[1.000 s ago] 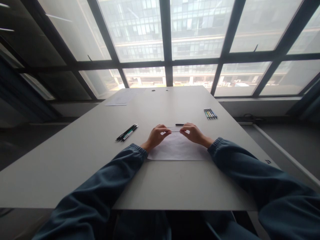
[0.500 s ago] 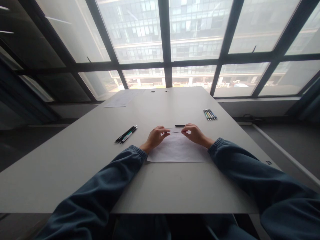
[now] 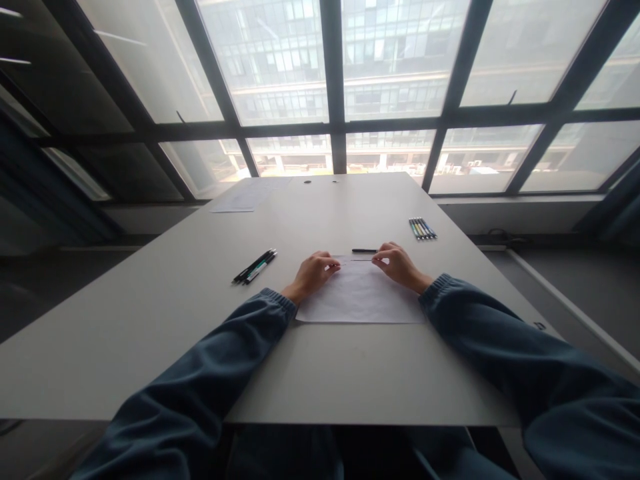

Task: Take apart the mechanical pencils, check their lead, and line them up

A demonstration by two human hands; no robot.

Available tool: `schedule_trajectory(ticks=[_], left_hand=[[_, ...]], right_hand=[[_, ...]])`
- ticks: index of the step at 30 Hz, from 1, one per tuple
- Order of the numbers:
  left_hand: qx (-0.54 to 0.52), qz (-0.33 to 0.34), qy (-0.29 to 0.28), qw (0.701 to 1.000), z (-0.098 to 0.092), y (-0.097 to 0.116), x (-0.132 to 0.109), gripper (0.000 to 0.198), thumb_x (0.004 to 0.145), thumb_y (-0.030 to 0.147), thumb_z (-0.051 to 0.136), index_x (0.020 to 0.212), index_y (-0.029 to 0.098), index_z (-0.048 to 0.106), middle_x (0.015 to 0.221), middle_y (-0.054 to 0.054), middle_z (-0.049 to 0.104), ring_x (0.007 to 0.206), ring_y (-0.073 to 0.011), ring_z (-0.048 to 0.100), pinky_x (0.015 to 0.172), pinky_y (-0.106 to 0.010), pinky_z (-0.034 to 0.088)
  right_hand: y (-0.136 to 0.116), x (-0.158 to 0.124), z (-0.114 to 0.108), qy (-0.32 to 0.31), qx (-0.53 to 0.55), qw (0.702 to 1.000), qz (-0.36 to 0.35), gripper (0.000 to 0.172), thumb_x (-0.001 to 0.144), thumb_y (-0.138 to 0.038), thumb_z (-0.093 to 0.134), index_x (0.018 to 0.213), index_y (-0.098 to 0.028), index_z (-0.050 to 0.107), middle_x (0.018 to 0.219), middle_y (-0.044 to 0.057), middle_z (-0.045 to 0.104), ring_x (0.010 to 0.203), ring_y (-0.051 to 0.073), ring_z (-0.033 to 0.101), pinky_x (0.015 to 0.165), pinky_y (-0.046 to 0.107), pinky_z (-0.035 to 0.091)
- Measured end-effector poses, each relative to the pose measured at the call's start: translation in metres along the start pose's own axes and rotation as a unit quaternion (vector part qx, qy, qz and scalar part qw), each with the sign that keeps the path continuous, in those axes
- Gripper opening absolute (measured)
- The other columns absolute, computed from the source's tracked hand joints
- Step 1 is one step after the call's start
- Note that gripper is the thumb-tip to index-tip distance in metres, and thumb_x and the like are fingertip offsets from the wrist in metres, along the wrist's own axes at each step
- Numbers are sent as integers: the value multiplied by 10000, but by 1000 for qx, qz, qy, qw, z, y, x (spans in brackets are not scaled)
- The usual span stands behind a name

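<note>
My right hand (image 3: 394,265) is closed, pinching one end of a thin dark pen refill (image 3: 361,260) that points left over the paper. My left hand (image 3: 315,273) is also closed, with thumb and fingertips pinched together; a tiny light piece seems to show at the tips, too small to name. A gap separates the refill from the left fingertips. Both hands rest at the upper part of a white sheet of paper (image 3: 360,297). Just beyond the sheet, by the right fingers, lies a black pen barrel (image 3: 364,251).
Several pens (image 3: 254,267) lie bunched to the left of the paper. A neat row of several more pens (image 3: 423,229) lies at the right. Printed sheets (image 3: 237,199) are at the far left of the white table (image 3: 150,320). Large windows stand behind it.
My right hand has moved a little to the right, drawing the refill away from my left hand. Earlier the thin stick spanned both hands. The view has shifted slightly.
</note>
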State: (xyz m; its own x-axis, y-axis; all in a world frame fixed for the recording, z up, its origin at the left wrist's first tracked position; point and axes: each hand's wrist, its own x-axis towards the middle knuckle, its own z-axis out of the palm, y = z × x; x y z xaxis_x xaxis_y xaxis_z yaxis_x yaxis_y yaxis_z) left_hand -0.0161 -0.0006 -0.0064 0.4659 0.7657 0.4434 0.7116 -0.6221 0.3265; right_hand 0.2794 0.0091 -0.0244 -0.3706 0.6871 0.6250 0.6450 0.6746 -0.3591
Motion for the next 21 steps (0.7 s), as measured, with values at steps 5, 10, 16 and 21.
schedule_trajectory(ticks=[5, 10, 16, 21], left_hand=[[1, -4, -22, 1000, 1, 1, 1, 138, 909, 296, 673, 937, 253, 801, 930, -29, 720, 853, -184, 646, 792, -289, 508], [-9, 1, -10, 1000, 1, 0, 3, 192, 930, 318, 642, 1016, 228, 789, 937, -47, 709, 817, -185, 647, 806, -309, 527], [-26, -4, 34, 999, 0, 0, 4, 240, 970, 201, 536, 1096, 188, 740, 943, -63, 700, 873, -194, 655, 872, -333, 532], [-9, 0, 47, 999, -1, -3, 4, 121, 908, 134, 610, 947, 176, 716, 907, -66, 708, 865, -211, 649, 878, -367, 534]], right_hand=[[-2, -1, 3, -49, -10, 999, 3, 123, 873, -180, 708, 802, -216, 802, 820, 62, 715, 835, 217, 616, 795, 345, 474], [-2, -1, 1, -61, -9, 998, 13, 115, 866, -176, 707, 829, -218, 808, 848, 62, 728, 857, 224, 618, 817, 358, 472], [-4, 0, -1, -44, -16, 999, 28, 147, 916, -261, 682, 824, -218, 788, 860, 66, 728, 865, 229, 620, 840, 375, 455], [-6, 0, -1, -14, -17, 999, 32, 273, 971, -289, 603, 748, -204, 736, 852, 70, 718, 855, 221, 611, 861, 370, 445]])
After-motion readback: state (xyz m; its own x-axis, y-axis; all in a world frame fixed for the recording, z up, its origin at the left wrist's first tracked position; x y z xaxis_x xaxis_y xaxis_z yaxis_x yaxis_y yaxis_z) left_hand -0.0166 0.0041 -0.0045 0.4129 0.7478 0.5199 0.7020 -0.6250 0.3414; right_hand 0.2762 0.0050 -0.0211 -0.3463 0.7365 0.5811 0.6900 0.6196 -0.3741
